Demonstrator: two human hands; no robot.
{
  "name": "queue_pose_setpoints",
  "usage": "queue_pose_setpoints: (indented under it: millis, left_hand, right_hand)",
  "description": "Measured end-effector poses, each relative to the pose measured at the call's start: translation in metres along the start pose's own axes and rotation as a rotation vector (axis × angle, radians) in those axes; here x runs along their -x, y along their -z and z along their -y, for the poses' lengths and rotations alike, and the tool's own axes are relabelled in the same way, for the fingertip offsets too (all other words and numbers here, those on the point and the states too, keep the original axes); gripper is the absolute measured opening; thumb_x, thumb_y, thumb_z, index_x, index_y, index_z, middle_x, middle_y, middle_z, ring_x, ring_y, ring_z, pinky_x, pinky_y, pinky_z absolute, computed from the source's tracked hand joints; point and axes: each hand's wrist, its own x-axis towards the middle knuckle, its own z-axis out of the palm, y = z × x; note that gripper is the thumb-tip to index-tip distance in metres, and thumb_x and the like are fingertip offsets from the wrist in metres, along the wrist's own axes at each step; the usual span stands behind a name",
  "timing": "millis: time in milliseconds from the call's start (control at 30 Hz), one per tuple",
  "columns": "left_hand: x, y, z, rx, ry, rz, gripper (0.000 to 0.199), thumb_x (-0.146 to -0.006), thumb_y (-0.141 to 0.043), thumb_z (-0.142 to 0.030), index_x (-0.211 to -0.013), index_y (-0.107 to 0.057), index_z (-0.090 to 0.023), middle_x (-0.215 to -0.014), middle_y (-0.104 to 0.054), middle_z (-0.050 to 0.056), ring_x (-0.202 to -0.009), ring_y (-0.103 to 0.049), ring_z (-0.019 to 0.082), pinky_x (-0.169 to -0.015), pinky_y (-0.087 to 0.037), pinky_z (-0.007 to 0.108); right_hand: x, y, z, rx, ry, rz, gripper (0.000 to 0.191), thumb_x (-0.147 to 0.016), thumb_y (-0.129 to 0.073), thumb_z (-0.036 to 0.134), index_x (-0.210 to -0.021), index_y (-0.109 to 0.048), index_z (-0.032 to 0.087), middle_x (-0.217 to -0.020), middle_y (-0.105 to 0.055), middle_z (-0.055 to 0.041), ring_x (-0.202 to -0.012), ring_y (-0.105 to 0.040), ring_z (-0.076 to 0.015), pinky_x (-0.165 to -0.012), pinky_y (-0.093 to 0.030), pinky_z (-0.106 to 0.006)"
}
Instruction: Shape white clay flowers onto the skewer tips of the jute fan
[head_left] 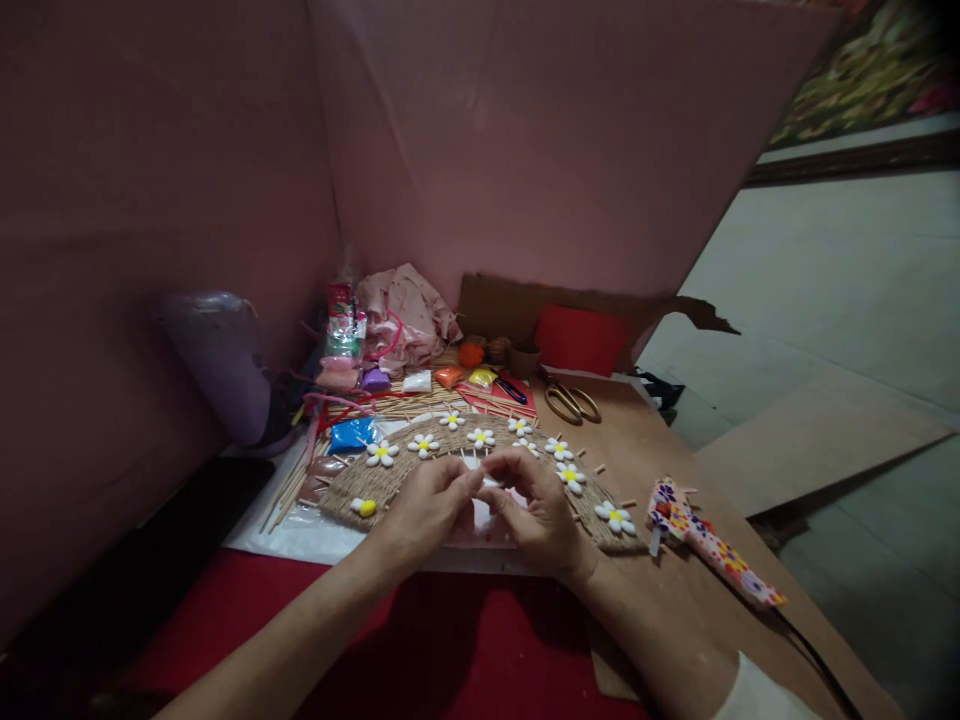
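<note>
My left hand (429, 500) and my right hand (538, 505) meet over the lower middle of an arched, twine-wrapped piece (405, 480). Both have thumb and fingers pinched together. Between the fingertips shows a small bit of white clay (491, 482), partly hidden by the fingers. White flowers with yellow centres, such as this daisy (382, 453), sit along the arch. At its left end lies an unfinished-looking flower (364, 507) of a yellow centre and one white petal. Short sticks poke out round the arch's edge.
Behind the arch lie clay packets, including a blue packet (354, 435), wooden sticks (292, 490) and scissors (571, 402). A flower-patterned glue gun (705, 540) with a cord rests at right. A purple container (229, 370) stands at left, near pink walls (525, 150).
</note>
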Motion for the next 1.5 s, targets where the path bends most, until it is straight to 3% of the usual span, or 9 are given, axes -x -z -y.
queue_pose_setpoints:
  millis: [167,333,400,600,933,1067,1200,1300,1500]
  left_hand:
    - [0.002,0.003,0.008,0.019,-0.091,-0.075,0.036,-0.081,-0.052,-0.044,-0.057,-0.051,-0.016,-0.048,-0.048,-0.003,-0.044,-0.041,0.009,-0.044,-0.029,0.021]
    - [0.006,0.006,0.009,0.320,0.048,0.067,0.037,-0.081,-0.052,-0.048,-0.065,-0.055,-0.015,-0.054,-0.057,0.000,-0.042,-0.044,0.007,-0.043,-0.029,0.019]
    - [0.006,0.007,0.010,0.378,0.072,0.054,0.034,-0.076,-0.061,-0.046,-0.063,-0.055,-0.015,-0.054,-0.057,-0.001,-0.040,-0.042,0.006,-0.043,-0.027,0.019]
    - [0.007,0.005,0.012,0.246,0.108,-0.013,0.036,-0.072,-0.063,-0.048,-0.061,-0.059,-0.014,-0.049,-0.055,-0.001,-0.038,-0.040,0.006,-0.039,-0.024,0.019]
    - [0.010,0.002,0.007,0.171,-0.013,-0.016,0.034,-0.076,-0.059,-0.045,-0.060,-0.054,-0.015,-0.048,-0.051,-0.004,-0.040,-0.040,0.006,-0.040,-0.027,0.019]
    - [0.010,-0.001,0.009,0.288,-0.004,-0.044,0.033,-0.078,-0.058,-0.042,-0.061,-0.051,-0.015,-0.052,-0.052,-0.004,-0.040,-0.041,0.005,-0.040,-0.029,0.018]
    - [0.009,0.001,0.010,0.492,0.048,-0.095,0.031,-0.077,-0.060,-0.043,-0.064,-0.050,-0.016,-0.056,-0.053,-0.004,-0.038,-0.040,0.005,-0.039,-0.031,0.018]
    - [0.009,0.003,0.011,0.469,0.058,-0.117,0.035,-0.075,-0.061,-0.047,-0.064,-0.053,-0.015,-0.056,-0.055,-0.002,-0.039,-0.041,0.005,-0.039,-0.033,0.019]
    - [0.010,0.001,0.012,0.392,0.063,-0.094,0.041,-0.078,-0.055,-0.052,-0.064,-0.057,-0.014,-0.053,-0.056,-0.001,-0.040,-0.043,0.006,-0.040,-0.030,0.018]
  right_hand:
    - [-0.002,0.002,0.002,0.049,0.012,0.046,0.012,-0.082,-0.058,0.023,-0.092,-0.060,0.018,-0.084,-0.060,-0.0051,-0.074,-0.056,-0.0156,-0.066,-0.047,-0.028]
    - [-0.001,0.002,0.002,0.027,0.017,0.017,0.011,-0.083,-0.056,0.024,-0.091,-0.061,0.019,-0.082,-0.060,-0.0040,-0.071,-0.057,-0.0145,-0.063,-0.046,-0.026]
    - [-0.001,0.001,0.002,0.020,0.018,0.006,0.010,-0.083,-0.056,0.024,-0.090,-0.061,0.019,-0.081,-0.060,-0.0036,-0.070,-0.057,-0.0142,-0.062,-0.047,-0.026]
    - [-0.001,0.001,0.004,0.059,0.054,0.039,0.008,-0.083,-0.057,0.023,-0.088,-0.062,0.019,-0.078,-0.059,-0.0041,-0.071,-0.056,-0.0158,-0.064,-0.047,-0.028]
    - [0.000,0.001,0.006,0.104,0.098,0.082,0.016,-0.083,-0.056,0.019,-0.098,-0.060,0.021,-0.083,-0.060,-0.0053,-0.077,-0.057,-0.0172,-0.070,-0.046,-0.030]
    - [0.000,0.001,0.008,0.059,0.012,0.070,0.009,-0.083,-0.056,0.023,-0.088,-0.062,0.018,-0.079,-0.060,-0.0045,-0.073,-0.056,-0.0163,-0.067,-0.046,-0.029]
    - [0.000,0.001,0.003,-0.074,-0.142,-0.047,0.011,-0.083,-0.056,0.028,-0.085,-0.060,0.018,-0.073,-0.058,-0.0016,-0.063,-0.055,-0.0135,-0.057,-0.046,-0.026]
    - [0.000,0.000,0.000,-0.161,-0.215,-0.074,0.013,-0.082,-0.058,0.030,-0.087,-0.060,0.018,-0.071,-0.056,-0.0001,-0.056,-0.053,-0.0113,-0.049,-0.045,-0.022]
    - [0.000,0.000,0.004,-0.014,-0.045,0.004,0.011,-0.081,-0.060,0.026,-0.089,-0.063,0.019,-0.078,-0.059,-0.0029,-0.071,-0.056,-0.0153,-0.064,-0.047,-0.027]
